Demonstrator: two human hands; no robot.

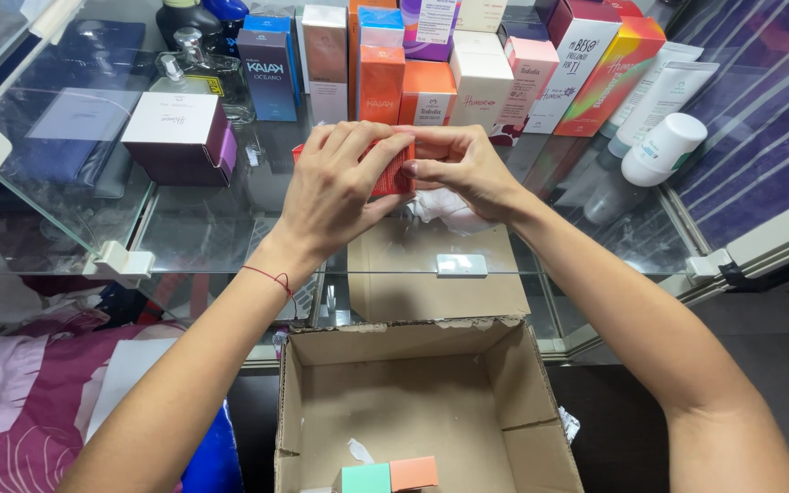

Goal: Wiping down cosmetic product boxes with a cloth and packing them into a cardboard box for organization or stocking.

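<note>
Hands meet above the glass shelf's front edge: left hand (335,187) wraps the small red box (396,173), right hand (463,164) pinches its end, both grips closed on it. Light, crushable card, I'd judge; best held by its edges.

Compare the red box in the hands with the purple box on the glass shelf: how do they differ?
The red box is held up off the glass shelf by both the left hand and the right hand; the purple box rests on the shelf, untouched. The red box is mostly hidden by fingers; the purple box shows fully, with a white top. The purple box looks bigger. Both are small cartons.
</note>
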